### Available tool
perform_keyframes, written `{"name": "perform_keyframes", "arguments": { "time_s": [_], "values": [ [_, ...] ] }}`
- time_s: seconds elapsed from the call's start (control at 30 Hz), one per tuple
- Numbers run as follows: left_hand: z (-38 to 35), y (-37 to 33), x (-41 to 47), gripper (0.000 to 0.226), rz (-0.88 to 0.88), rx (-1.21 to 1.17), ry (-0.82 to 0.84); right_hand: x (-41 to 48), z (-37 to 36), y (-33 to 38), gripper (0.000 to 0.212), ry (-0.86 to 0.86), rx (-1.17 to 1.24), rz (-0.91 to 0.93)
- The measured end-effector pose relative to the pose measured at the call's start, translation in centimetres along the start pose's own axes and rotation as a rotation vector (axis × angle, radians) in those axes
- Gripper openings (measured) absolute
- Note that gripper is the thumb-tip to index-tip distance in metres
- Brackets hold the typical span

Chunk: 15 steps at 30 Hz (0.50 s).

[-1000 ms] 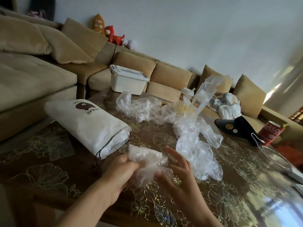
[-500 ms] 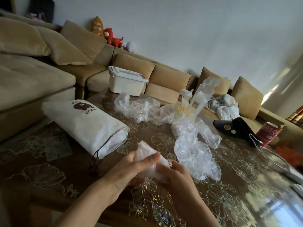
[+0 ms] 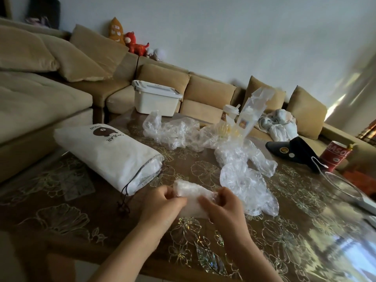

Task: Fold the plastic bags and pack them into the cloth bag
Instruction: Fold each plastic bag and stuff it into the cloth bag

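Folding in hand: pinching a rolled plastic bag (image 3: 193, 197) from both ends with left hand (image 3: 162, 202) and right hand (image 3: 221, 206), low over the worktop (image 3: 61, 220), likely compacting it for the open-mouthed cloth bag (image 3: 109, 153) just beside.

Soft daylight streams in past the desk (image 3: 67, 218) at its right end, glare blazing off its glossy top there; frame edges bend, that side smears.

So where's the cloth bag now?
Head view, left of centre: the cloth bag lies on the table, its drawstring mouth near the left hand.
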<state>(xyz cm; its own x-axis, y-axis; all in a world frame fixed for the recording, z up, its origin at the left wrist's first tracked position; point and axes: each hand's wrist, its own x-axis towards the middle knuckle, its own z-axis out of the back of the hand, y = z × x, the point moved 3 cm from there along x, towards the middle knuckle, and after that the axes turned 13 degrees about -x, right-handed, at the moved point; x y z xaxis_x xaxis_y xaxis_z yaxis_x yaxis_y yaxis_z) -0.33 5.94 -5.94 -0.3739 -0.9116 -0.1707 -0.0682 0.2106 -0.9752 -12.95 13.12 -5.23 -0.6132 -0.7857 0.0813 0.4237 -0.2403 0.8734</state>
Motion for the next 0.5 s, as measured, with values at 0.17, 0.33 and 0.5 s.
{"name": "perform_keyframes", "arguments": {
  "time_s": [0.17, 0.33, 0.5],
  "values": [
    [-0.7, -0.3, -0.7, 0.02, -0.017, 0.031, 0.106, -0.4, -1.8, 1.6, 0.023, -0.138, -0.467, 0.297],
    [-0.7, -0.4, -0.5, 0.031, 0.145, -0.087, 0.342, -0.4, -1.8, 2.3, 0.029, -0.117, -0.442, 0.368],
    [-0.4, 0.1, -0.2, 0.019, 0.159, -0.145, 0.226, -0.4, -0.8, 2.1, 0.021, 0.092, -0.005, 0.224]
  ]
}}
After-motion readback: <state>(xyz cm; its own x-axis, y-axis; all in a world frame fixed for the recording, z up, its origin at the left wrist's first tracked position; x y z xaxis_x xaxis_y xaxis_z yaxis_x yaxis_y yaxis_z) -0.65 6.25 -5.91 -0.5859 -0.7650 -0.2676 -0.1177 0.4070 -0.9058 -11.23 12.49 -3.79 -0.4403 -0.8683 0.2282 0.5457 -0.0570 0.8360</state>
